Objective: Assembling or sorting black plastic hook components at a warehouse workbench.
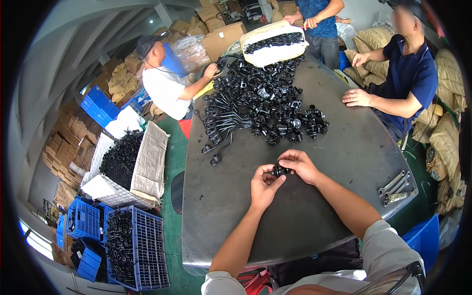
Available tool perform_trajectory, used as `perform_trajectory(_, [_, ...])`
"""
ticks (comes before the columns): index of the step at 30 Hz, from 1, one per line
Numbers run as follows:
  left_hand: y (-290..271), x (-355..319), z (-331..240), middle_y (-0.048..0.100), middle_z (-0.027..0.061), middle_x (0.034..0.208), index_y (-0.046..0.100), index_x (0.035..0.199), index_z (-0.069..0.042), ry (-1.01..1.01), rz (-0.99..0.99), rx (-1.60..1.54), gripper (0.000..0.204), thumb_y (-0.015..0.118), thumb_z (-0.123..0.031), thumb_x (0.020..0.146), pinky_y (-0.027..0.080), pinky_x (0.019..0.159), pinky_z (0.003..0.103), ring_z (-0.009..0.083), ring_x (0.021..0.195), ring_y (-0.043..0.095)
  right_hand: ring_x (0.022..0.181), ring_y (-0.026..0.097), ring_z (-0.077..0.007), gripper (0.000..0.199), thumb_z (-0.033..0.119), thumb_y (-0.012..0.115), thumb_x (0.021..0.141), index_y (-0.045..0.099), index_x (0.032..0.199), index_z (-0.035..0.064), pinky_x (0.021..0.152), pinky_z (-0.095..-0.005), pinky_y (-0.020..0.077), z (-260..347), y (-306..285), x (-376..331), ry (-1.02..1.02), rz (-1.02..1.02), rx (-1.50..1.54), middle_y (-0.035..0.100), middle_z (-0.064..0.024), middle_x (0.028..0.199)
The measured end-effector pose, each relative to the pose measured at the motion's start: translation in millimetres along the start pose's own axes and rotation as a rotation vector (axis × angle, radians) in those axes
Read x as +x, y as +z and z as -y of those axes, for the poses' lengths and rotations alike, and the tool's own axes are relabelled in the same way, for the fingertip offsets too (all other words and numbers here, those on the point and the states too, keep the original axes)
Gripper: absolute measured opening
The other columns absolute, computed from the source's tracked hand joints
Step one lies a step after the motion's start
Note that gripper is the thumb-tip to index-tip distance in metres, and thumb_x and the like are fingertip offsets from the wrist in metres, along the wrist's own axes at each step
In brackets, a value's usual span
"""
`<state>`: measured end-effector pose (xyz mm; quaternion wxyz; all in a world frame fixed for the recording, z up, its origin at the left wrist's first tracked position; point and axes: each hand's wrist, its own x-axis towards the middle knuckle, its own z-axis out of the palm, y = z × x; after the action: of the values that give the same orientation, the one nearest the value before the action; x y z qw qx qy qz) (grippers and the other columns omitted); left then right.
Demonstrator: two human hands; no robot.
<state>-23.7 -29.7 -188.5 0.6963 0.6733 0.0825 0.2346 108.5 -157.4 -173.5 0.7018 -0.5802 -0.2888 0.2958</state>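
Over the near middle of the grey table [236, 206], my left hand [263, 189] and my right hand [301, 166] come together around a small black metal clamp-like part [280, 170]. Thumb and fingers of each hand are closed on it, covering much of it, so its exact shape is hard to see. Beyond my hands spreads a large heap of similar black metal parts [268, 98]. A small cluster of them [314, 122] sits at the heap's right edge. Several black parts with long bent rods [230, 120] lie along its left side.
Wrenches [393, 183] lie near the table's right corner. A white-lined container of black parts [275, 44] rests at the far end. Co-workers stand left [164, 81], far [319, 19] and right [408, 83]. Blue crates [150, 248] and a lined bin [150, 162] stand left; sacks [445, 147] right.
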Motion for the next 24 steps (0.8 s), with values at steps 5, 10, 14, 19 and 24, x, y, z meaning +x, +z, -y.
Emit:
perform_trajectory(5, [-0.9,1.5,1.1,0.065,0.0026,0.102,0.055,0.117,-0.002,-0.002,0.012,-0.017,0.039,0.077,0.004,0.085,0.053,0.073,0.02,0.0063,0.085,0.063,0.074,0.057,-0.0058,0.022,0.022,0.073,0.092,0.069,0.104,0.0046,0.06,-0.0222,0.0425,3.5,-1.4,0.8,0.019,0.013,-0.027,0.068,0.0005,0.089])
perform_trajectory(10, [-2.3,0.8,0.2,0.065,0.0026,0.103,0.056,0.116,-0.003,0.046,0.024,0.031,0.038,0.078,0.003,0.085,0.052,0.073,0.02,0.0061,0.084,0.062,0.078,0.059,-0.0068,0.025,0.024,0.074,0.091,0.069,0.106,0.0044,0.062,-0.023,0.0441,-3.2,-3.5,1.7,0.01,0.02,-0.021,0.068,0.0001,0.092])
perform_trajectory(14, [-1.7,-0.8,2.7,0.065,0.0012,0.103,0.056,0.117,-0.004,0.03,0.006,0.01,0.04,0.078,0.004,0.084,0.051,0.07,0.02,0.0052,0.082,0.061,0.074,0.057,-0.0058,0.022,0.022,0.073,0.092,0.069,0.105,0.0047,0.06,-0.0228,0.0432,-0.9,0.2,-1.5,0.014,0.009,-0.036,0.068,0.0005,0.089])
perform_trajectory(19, [2.2,-2.8,-4.0,0.065,0.0015,0.101,0.057,0.114,-0.003,0.017,0.008,-0.054,0.038,0.079,0.002,0.084,0.05,0.07,0.019,0.0052,0.08,0.061,0.072,0.056,-0.0048,0.021,0.022,0.072,0.092,0.069,0.105,0.0052,0.059,-0.0224,0.0422,-2.2,-0.6,-2.1,0.003,0.007,-0.009,0.068,0.001,0.088])
perform_trajectory(24, [3.7,-2.5,-0.7,0.066,0.0004,0.089,0.058,0.103,-0.003,0.057,-0.039,-0.044,0.031,0.082,-0.005,0.085,0.049,0.066,0.019,0.0039,0.074,0.059,0.073,0.056,-0.0053,0.023,0.023,0.073,0.092,0.069,0.105,0.0046,0.059,-0.0223,0.0426,-2.5,-0.1,-2.6,0.012,0.029,-0.003,0.068,0.0007,0.089])
